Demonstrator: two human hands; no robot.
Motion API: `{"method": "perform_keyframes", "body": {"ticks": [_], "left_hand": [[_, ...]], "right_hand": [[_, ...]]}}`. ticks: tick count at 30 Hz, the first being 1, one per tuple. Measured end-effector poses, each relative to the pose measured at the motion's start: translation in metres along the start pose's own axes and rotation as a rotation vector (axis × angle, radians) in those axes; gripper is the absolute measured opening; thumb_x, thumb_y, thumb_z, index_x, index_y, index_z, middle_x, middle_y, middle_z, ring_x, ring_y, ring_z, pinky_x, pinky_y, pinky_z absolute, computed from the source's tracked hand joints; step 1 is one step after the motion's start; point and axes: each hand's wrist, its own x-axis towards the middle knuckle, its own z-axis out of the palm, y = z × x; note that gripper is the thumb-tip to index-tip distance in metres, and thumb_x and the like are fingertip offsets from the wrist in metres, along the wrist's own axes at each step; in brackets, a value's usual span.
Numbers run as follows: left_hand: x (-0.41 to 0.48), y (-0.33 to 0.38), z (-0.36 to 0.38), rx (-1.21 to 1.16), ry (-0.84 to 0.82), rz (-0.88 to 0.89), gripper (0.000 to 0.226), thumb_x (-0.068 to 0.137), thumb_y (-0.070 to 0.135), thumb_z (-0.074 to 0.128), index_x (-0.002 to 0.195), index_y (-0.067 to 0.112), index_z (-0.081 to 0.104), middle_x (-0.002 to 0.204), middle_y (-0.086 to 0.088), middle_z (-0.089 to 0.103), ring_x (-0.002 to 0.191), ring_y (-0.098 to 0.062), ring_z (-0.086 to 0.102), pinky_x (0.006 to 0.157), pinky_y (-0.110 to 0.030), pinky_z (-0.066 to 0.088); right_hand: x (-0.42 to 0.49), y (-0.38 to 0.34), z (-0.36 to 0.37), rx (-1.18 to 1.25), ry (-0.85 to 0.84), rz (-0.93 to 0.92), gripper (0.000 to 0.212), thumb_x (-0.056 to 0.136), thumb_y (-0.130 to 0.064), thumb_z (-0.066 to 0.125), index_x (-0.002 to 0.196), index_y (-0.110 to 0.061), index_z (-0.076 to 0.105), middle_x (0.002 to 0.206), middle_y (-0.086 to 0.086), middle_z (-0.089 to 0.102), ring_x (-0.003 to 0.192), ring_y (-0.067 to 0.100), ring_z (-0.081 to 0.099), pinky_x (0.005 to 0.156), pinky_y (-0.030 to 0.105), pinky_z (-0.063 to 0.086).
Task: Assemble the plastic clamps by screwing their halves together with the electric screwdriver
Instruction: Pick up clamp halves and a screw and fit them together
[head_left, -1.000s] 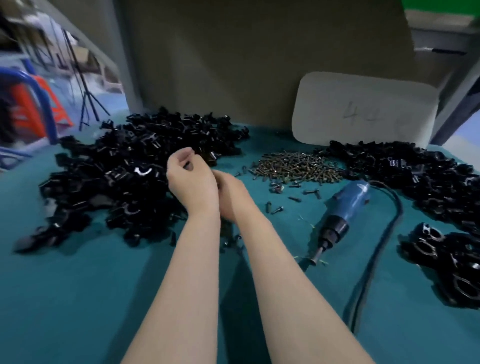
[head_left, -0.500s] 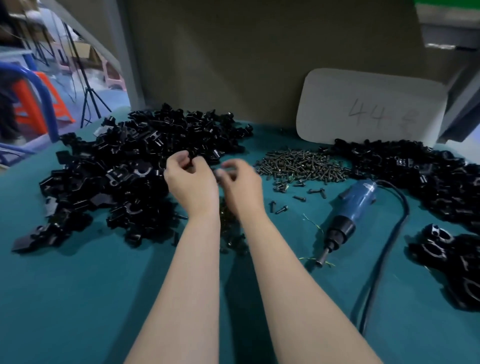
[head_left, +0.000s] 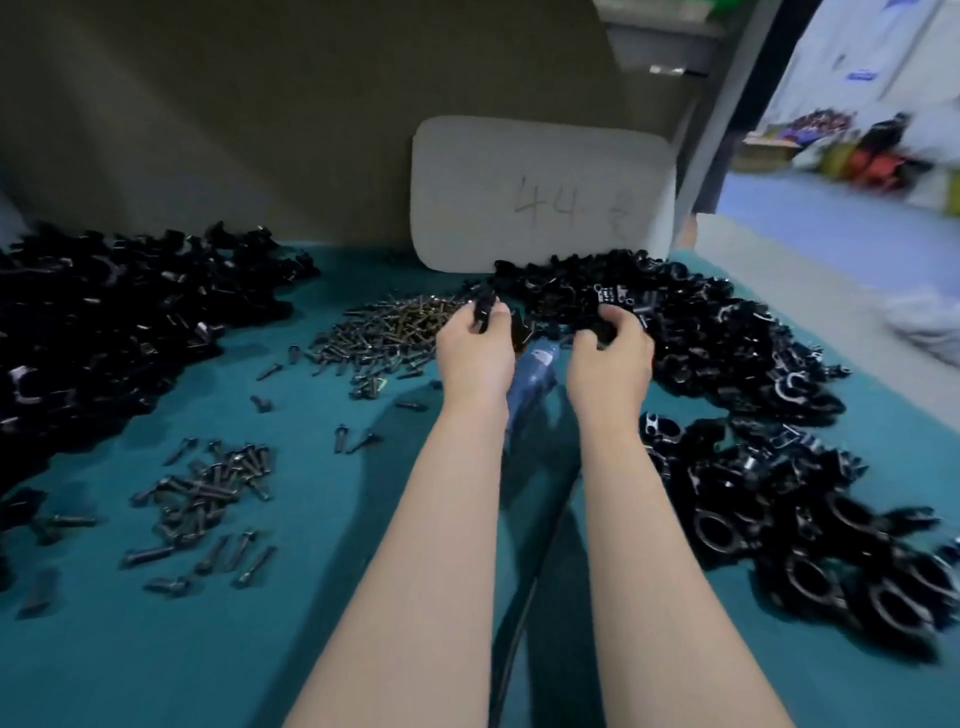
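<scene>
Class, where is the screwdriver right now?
Head view, centre: the screwdriver lies between the left hand and right hand, right of the screw pile.

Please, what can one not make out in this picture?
Head view only.
- electric screwdriver: tip hidden behind the left forearm.
- clamp part in left hand: fingers cover most.
- second part in right hand: covered, blurred.
- white board: mark after 44 blurred.
- left clamp pile: cut by the left edge.

I saw a teal surface (head_left: 130, 649) carrying a left heap of clamp halves (head_left: 104, 322) and a right heap (head_left: 701, 332), screws (head_left: 395, 327) piled between them, looser bolts (head_left: 208, 488) nearer left, joined clamps (head_left: 831, 545) near right, and the blue screwdriver (head_left: 532, 384) with its cable (head_left: 521, 623) mid-surface.
</scene>
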Motion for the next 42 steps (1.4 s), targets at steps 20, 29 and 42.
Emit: {"method": "perform_keyframes", "body": {"ticks": [20, 29, 42], "left_hand": [[-0.002, -0.014, 0.052, -0.442, -0.318, -0.302, 0.021, 0.104, 0.005, 0.037, 0.116, 0.013, 0.052, 0.086, -0.01, 0.065, 0.072, -0.015, 0.065, 0.061, -0.02, 0.055], [-0.008, 0.001, 0.007, -0.592, -0.275, -0.38, 0.02, 0.097, 0.018, 0.053, 0.082, 0.005, 0.054, 0.066, -0.005, 0.057, 0.062, -0.013, 0.053, 0.053, -0.021, 0.052], [-0.032, 0.009, -0.095, -0.759, -0.141, -0.384, 0.019, 0.097, 0.023, 0.052, 0.094, 0.004, 0.051, 0.08, -0.01, 0.056, 0.061, -0.014, 0.049, 0.048, -0.021, 0.047]], "right_hand": [[0.072, 0.041, -0.005, -0.664, -0.219, 0.406, 0.037, 0.091, -0.017, 0.053, 0.127, -0.026, 0.055, 0.141, 0.013, 0.039, 0.129, 0.033, 0.031, 0.102, 0.043, 0.026], [0.047, 0.02, -0.018, -0.182, -0.04, 0.114, 0.025, 0.093, 0.0, 0.044, 0.11, -0.01, 0.059, 0.113, 0.01, 0.061, 0.095, 0.022, 0.056, 0.073, 0.029, 0.043], [-0.021, 0.004, 0.003, -0.739, -0.51, 0.087, 0.017, 0.09, -0.002, 0.048, 0.105, -0.001, 0.056, 0.1, 0.015, 0.06, 0.097, 0.032, 0.057, 0.08, 0.033, 0.043]]}}
